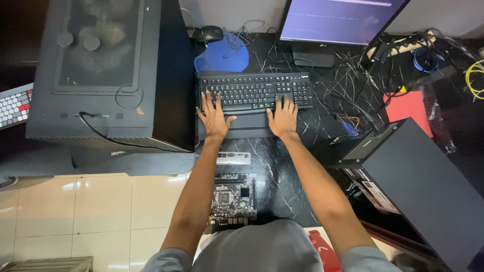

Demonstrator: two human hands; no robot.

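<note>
Now both hands, left hand [214, 117] and right hand [283, 118], rest spread fingers, holding nothing, on the black keyboard [254, 92].

Under both hands, the keyboard [254, 93] is matt black plastic. The desk [282, 166] beneath it is glossy black marble-look with white veins. Left of the left hand [214, 117], the computer case [101, 70] is dusty matt black.

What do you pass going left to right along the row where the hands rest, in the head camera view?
Black computer tower → left hand → right hand, both hands on the black keyboard → red flat piece.
</note>
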